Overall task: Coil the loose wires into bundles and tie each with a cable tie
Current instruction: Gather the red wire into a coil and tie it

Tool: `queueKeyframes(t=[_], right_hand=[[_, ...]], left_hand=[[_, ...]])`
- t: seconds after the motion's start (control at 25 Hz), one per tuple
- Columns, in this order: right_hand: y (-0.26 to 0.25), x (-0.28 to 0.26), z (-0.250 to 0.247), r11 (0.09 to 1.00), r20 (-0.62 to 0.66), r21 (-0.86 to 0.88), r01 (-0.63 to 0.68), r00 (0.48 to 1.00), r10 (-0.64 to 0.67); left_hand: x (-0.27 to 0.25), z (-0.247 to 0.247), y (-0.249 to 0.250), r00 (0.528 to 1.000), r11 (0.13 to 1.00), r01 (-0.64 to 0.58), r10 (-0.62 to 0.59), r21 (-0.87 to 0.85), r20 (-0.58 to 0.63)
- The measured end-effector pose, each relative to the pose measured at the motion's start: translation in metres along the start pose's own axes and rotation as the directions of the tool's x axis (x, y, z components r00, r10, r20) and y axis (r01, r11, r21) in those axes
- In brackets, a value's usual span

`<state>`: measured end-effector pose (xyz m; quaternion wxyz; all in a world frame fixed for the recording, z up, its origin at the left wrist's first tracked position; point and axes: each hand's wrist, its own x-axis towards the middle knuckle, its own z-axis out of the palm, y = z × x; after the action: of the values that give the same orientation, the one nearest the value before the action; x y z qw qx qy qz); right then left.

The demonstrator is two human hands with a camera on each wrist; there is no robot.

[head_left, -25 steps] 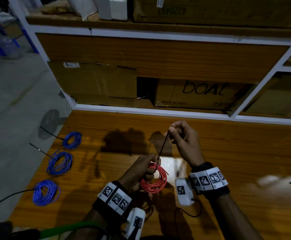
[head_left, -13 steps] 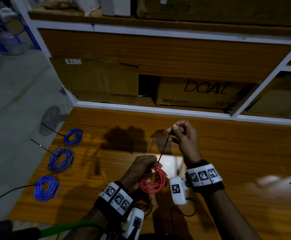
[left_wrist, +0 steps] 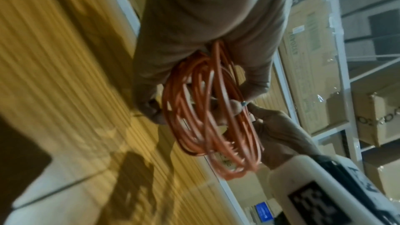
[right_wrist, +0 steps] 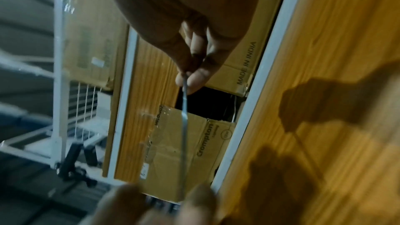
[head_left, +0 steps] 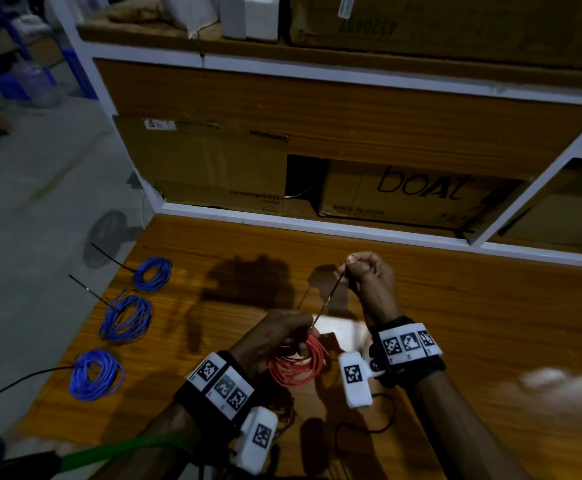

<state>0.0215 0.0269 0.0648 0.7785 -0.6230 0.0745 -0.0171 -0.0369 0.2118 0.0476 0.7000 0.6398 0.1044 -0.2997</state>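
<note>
Orange-red insulated wire, wound into a round coil (head_left: 298, 367), sits nearest, gripped in the left hand (head_left: 275, 336) just above the wood-grain counter (head_left: 473, 341); the left wrist view shows the fingers curled through and around its loops. From that grip a thin black plastic cable tie (head_left: 327, 303) runs up and away to the right hand (head_left: 369, 282), which pinches its free tail between thumb and fingertips, as the right wrist view plainly shows. The strap's long axis slants from the coil, low and near, to the right hand, higher and farther, and it looks taut. Judging from this, the step in hand is cinching the tie, and the pull should follow that same line, directly away from the left hand while that hand braces the bundle. The tie's head is hidden under the left fingers, so how snug the loop is cannot be told.

Farther left along the counter's edge lie three blue wire coils (head_left: 114, 318), well apart from the hands, each with a black tie tail sticking out leftward; they appear bound already.

Beyond the counter a white-framed shelf (head_left: 317, 221) holds brown cardboard boxes (head_left: 414, 195) side by side with a dark gap between them; they are closed, so their contents are unseen.
</note>
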Motion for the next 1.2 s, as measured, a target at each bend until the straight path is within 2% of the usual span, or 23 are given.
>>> queueKeyframes(t=[0.12,0.2,0.36,0.44,0.56,0.72,0.76,0.84,0.96,1.08,1.2], right_hand=[[-0.012,0.004,-0.005,0.995,0.08,-0.066,0.081,0.994,-0.076],[-0.018,0.002,-0.01,0.99,0.121,-0.114,0.084,0.99,-0.07],[-0.002,-0.017,-0.004,0.971,0.278,-0.232,-0.063,0.952,0.129],[0.01,-0.025,0.005,0.959,0.329,-0.279,-0.04,0.935,0.135],[0.016,-0.032,0.011,0.952,0.337,-0.303,0.049,0.94,0.059],[0.024,-0.037,0.013,0.903,0.291,-0.426,0.055,0.953,0.08],[0.024,-0.038,0.014,0.911,0.266,-0.412,0.004,0.957,0.116],[0.021,-0.04,0.017,0.956,0.239,-0.244,-0.16,0.946,0.22],[0.016,-0.037,0.02,0.94,0.22,0.004,-0.341,0.917,0.332],[0.013,-0.032,0.023,0.904,0.196,0.123,-0.41,0.903,0.383],[0.015,-0.028,0.023,0.9,0.176,0.132,-0.415,0.904,0.39]], left_hand=[[0.0,-0.005,0.005,0.997,0.991,-0.039,0.03,-0.127,-0.071],[0.0,-0.009,0.01,0.991,0.983,-0.085,0.066,-0.164,-0.115],[-0.001,-0.007,0.015,0.989,0.981,-0.119,0.103,-0.152,-0.106],[-0.003,-0.002,0.013,0.989,0.987,-0.121,0.112,-0.102,-0.097],[-0.003,0.004,0.01,0.991,0.988,-0.108,0.098,-0.107,-0.09],[-0.002,0.0,0.006,0.993,0.994,-0.075,0.067,-0.081,-0.097],[-0.001,-0.001,0.006,0.994,0.996,-0.063,0.057,-0.068,-0.095],[0.0,0.001,0.006,0.996,0.998,-0.033,0.028,-0.052,-0.084],[0.004,0.008,0.012,0.997,0.998,-0.005,0.0,-0.066,-0.082],[0.005,0.013,0.023,0.996,0.998,-0.056,0.057,0.015,-0.062],[0.006,0.014,0.026,0.996,0.995,-0.076,0.079,0.069,-0.034]])
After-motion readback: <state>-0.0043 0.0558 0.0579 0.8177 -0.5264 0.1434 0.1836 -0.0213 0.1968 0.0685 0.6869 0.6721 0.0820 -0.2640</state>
